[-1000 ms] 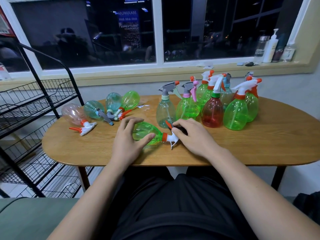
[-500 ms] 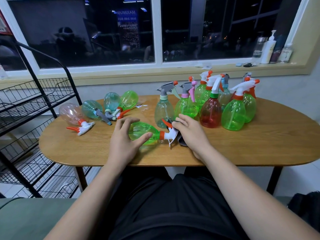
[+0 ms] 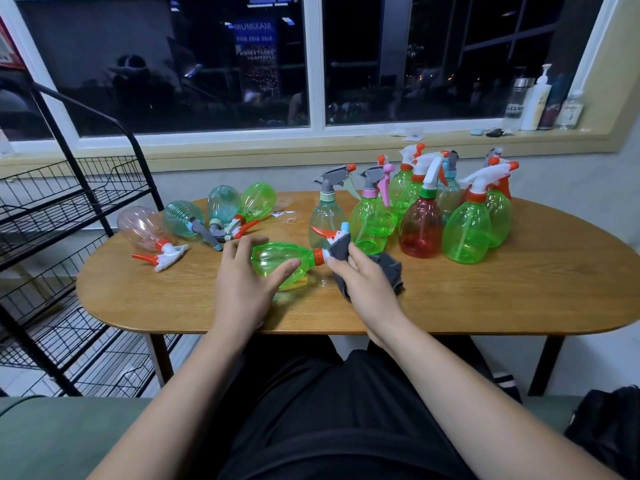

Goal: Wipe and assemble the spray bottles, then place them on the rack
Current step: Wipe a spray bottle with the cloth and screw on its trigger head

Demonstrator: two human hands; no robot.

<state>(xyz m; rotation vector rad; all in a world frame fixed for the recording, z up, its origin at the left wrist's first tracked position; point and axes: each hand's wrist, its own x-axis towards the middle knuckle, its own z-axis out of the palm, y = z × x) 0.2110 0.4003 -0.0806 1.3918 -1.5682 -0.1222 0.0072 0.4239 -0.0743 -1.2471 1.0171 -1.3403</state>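
Near table [image 3: 519,296] front edge: green bottle [image 3: 277,263] lying on side, nozzle rightward. Left hand [image 3: 239,289] curled round its body; right hand [image 3: 367,289] pinches grey cloth [image 3: 388,268] against sprayer head [image 3: 322,232]. Upright bottles [image 3: 420,220] clustered behind; toppled bottles [image 3: 183,220] far left, beside rack [image 3: 69,209]. Bare wood at right end.

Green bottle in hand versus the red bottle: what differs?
The green bottle lies on its side in the left hand, the right hand holding a cloth at its head; the red bottle stands upright, untouched. Green bottle's collar is orange, red bottle's green. Both have spray heads fitted.
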